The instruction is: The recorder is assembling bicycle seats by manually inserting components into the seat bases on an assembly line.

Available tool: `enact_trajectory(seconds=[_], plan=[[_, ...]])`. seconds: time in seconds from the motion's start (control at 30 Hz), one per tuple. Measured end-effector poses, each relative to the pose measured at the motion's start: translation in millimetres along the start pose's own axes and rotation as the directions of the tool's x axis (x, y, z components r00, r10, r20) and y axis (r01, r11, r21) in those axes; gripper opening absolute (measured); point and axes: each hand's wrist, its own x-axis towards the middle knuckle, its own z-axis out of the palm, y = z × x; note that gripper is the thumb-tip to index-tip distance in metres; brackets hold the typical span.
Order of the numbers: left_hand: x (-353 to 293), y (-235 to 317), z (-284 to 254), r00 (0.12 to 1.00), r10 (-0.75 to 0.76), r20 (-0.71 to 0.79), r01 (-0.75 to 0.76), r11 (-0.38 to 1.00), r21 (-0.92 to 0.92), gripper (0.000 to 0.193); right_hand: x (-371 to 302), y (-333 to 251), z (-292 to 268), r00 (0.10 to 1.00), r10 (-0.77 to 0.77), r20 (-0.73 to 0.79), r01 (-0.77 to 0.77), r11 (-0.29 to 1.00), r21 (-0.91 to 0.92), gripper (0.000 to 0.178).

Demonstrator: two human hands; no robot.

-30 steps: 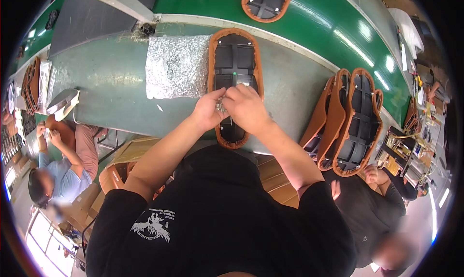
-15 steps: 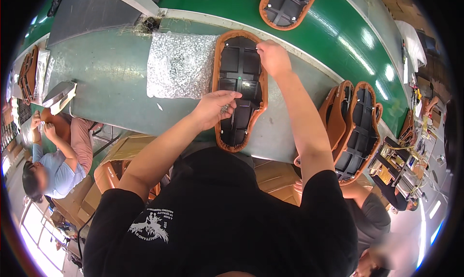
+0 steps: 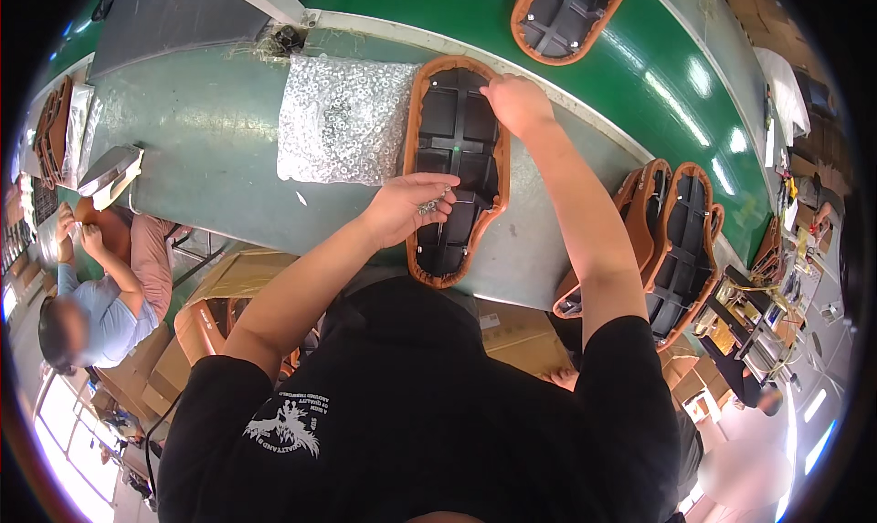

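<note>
A padded seat part (image 3: 459,171) lies face down before me on the table, its brown cover wrapped around a black ribbed plastic base. My left hand (image 3: 411,208) is over its lower middle, fingers curled around several small silvery metal pieces (image 3: 429,207). At the upper right rim of the part, my right hand (image 3: 516,103) has thumb and fingers pinched together near the black base; what they hold is hidden. Left of the part and touching it lies a clear plastic bag (image 3: 343,121) full of small ring-shaped silvery pieces.
More brown-covered seat parts (image 3: 681,249) stand at the right edge of the table (image 3: 201,148). Another one (image 3: 562,21) lies on the green belt (image 3: 438,11) beyond a pale rail. A person (image 3: 100,295) sits at the left. Cardboard boxes (image 3: 521,340) are below the table edge.
The seat part on the green belt has shifted right. At the lower right, a person's arm has drawn back from the standing seat parts. My hands have barely moved.
</note>
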Motion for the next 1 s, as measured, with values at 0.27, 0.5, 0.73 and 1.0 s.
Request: enact_trajectory(seconds=[0.27,0.5,0.73,1.0], plan=[[2.3,-3.9,-0.2,0.999,0.013,-0.052,-0.011,1.000,0.029,0.021,-16.4,-8.6,-9.8,0.971,0.143,-0.193,-0.124,0.987,0.105,0.033],[1.1,1.0,9.8,0.992,-0.038,-0.117,0.041,0.999,0.017,0.027,-31.4,-8.5,-2.9,0.993,0.039,-0.109,-0.044,0.998,-0.050,0.021],[-2.4,2.2,17.4,0.990,0.034,-0.135,-0.057,0.984,-0.171,0.012,-110.7,-95.2,-36.0,0.990,-0.025,-0.141,0.137,0.453,0.881,0.018],[-2.2,9.6,13.2,0.999,0.026,-0.042,-0.040,0.932,-0.361,0.018,-111.0,-102.7,-17.4,0.961,0.164,-0.223,0.163,0.317,0.934,0.012]])
